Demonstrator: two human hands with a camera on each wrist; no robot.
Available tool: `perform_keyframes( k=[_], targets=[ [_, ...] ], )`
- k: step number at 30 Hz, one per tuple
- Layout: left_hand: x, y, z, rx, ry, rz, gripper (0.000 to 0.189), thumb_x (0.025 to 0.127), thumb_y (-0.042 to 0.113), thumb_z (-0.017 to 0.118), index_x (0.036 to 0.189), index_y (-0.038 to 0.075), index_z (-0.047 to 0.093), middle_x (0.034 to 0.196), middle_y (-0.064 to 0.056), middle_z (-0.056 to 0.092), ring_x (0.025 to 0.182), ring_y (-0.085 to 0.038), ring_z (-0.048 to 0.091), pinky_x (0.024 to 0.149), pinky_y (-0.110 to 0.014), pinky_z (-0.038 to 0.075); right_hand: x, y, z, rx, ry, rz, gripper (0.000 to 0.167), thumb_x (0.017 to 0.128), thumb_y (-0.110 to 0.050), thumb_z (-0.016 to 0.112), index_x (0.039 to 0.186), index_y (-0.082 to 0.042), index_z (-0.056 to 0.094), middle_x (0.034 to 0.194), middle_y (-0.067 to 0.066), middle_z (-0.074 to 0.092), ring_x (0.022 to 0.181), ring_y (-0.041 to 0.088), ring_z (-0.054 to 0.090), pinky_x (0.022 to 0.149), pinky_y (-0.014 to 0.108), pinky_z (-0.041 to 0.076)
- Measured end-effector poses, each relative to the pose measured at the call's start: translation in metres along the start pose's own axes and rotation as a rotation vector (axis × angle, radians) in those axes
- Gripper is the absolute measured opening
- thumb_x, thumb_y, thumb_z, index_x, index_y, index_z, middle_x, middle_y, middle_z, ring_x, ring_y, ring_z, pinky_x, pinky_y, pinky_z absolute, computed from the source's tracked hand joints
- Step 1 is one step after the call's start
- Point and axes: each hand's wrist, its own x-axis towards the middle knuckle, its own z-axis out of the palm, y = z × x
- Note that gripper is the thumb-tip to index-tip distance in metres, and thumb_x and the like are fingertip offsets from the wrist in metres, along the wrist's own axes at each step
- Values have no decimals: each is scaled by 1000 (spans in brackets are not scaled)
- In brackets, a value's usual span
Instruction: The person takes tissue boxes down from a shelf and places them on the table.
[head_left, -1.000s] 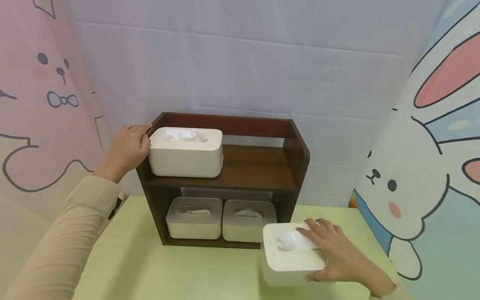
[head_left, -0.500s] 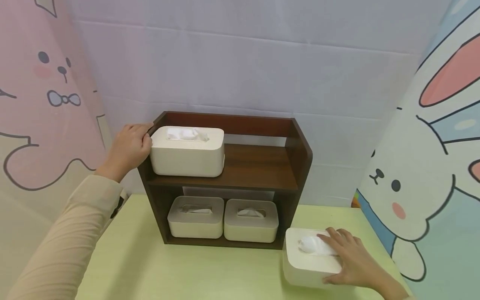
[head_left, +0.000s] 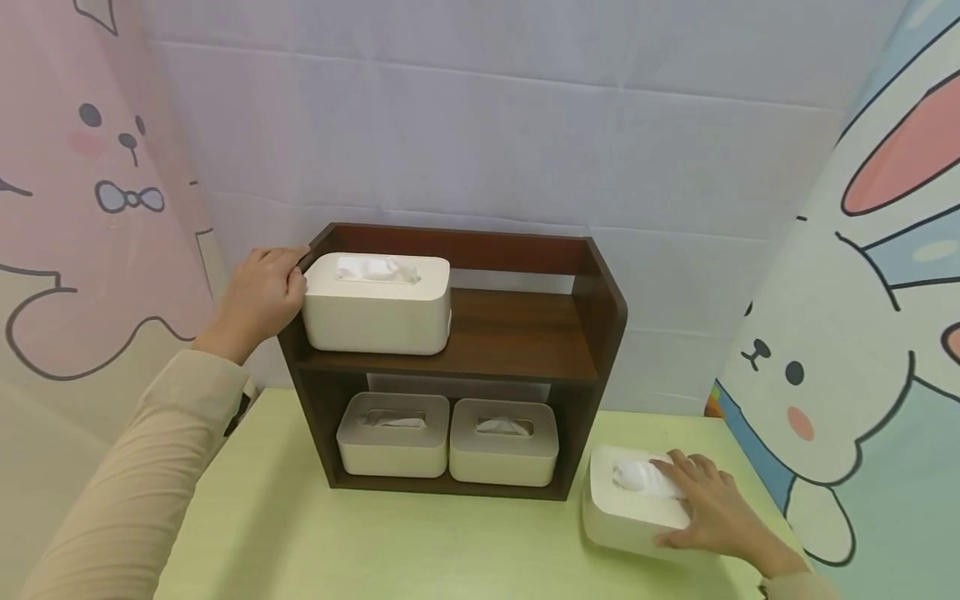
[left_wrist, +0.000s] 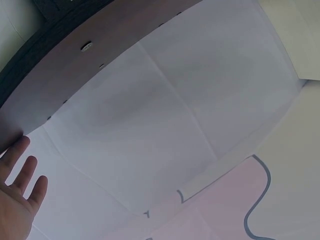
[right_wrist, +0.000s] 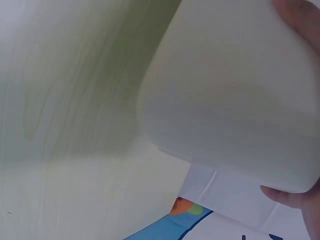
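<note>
My left hand (head_left: 262,292) holds the upper left side panel of a dark brown two-tier wooden shelf (head_left: 517,333). In the left wrist view its fingers (left_wrist: 20,170) are spread, one fingertip at the panel's edge. A white tissue box (head_left: 378,312), tissue showing in its slot, stands on the left of the upper tier, close beside that hand. To the right of the shelf, my right hand (head_left: 712,508) grips another white tissue box (head_left: 630,521) across its width. The right wrist view shows that box's smooth side (right_wrist: 225,100) close over the table, with a shadow beside it.
Two tissue boxes with greyish lids, a left one (head_left: 393,437) and a right one (head_left: 504,443), sit side by side in the lower tier. The light green table (head_left: 375,550) supports the shelf. A pale cloth (head_left: 480,133) hangs behind, with printed cartoon sheets at both sides.
My right hand has carried its tissue box rightward, away from the shelf's front, then slightly back toward the wall. The left hand keeps its hold on the shelf. The head view has shifted slightly.
</note>
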Motion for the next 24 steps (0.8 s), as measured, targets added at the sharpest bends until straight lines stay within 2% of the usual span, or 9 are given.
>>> perform_keyframes(
  k=[6, 17, 24],
  targets=[
    [0, 0, 0, -10, 5, 3, 44, 92, 14, 29, 128, 0, 51, 127, -23, 52, 114, -44, 42, 95, -59, 31, 5, 7, 9, 27, -37, 52, 95, 51, -68, 73, 125, -12, 51, 126, 21, 50, 110, 46, 44, 76, 63, 39],
    [1, 0, 0, -9, 34, 22, 43, 91, 13, 30, 125, -2, 53, 125, -23, 54, 112, -45, 44, 94, -58, 33, 14, 17, 23, 39, -14, 36, 97, 50, -67, 73, 125, -11, 50, 123, 22, 52, 107, 47, 45, 71, 60, 40],
    [1, -2, 3, -9, 19, 13, 44, 92, 14, 29, 127, -1, 52, 127, -23, 53, 114, -44, 42, 96, -57, 32, 18, 22, 32, 76, -45, 67, 98, 50, -66, 74, 126, -10, 48, 124, 22, 51, 107, 50, 44, 71, 61, 39]
  ],
)
